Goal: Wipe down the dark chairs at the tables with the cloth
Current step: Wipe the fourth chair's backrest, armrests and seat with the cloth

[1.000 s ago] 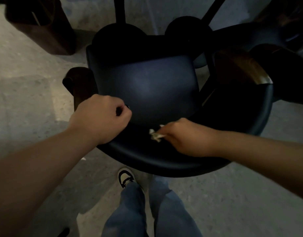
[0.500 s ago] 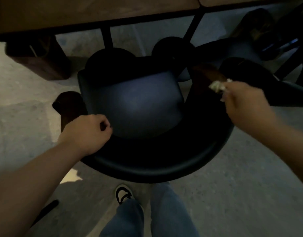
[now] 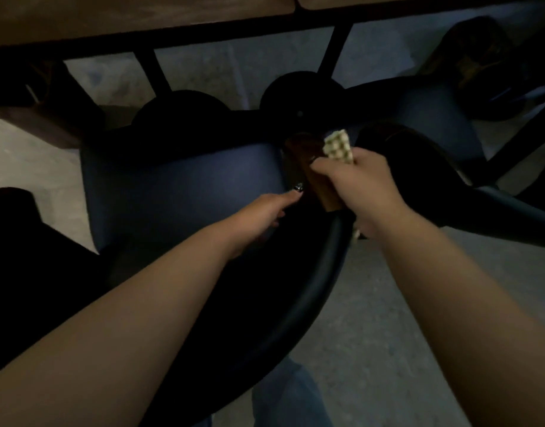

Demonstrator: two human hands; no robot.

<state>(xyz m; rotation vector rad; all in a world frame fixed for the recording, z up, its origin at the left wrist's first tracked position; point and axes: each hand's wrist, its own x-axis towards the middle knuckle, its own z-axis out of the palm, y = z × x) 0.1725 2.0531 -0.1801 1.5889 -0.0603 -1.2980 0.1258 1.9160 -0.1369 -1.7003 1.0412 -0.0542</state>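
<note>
A dark chair (image 3: 185,192) with a navy seat and a curved black backrest stands right below me. Its right armrest (image 3: 311,167) is brown wood. My right hand (image 3: 366,189) grips a pale checked cloth (image 3: 339,147) and holds it against that armrest. My left hand (image 3: 265,211) reaches across the backrest toward the same armrest, one finger stretched out near the seat's right edge; its other fingers are hidden.
A second dark chair (image 3: 425,124) stands close on the right, its backrest near my right hand. A wooden table edge (image 3: 141,13) with black legs runs along the top. Grey floor (image 3: 388,334) lies to the right. My jeans (image 3: 283,396) show at the bottom.
My right hand brought the cloth from the backrest over to the right armrest. My left hand let go of the left side of the backrest and reached across to the right.
</note>
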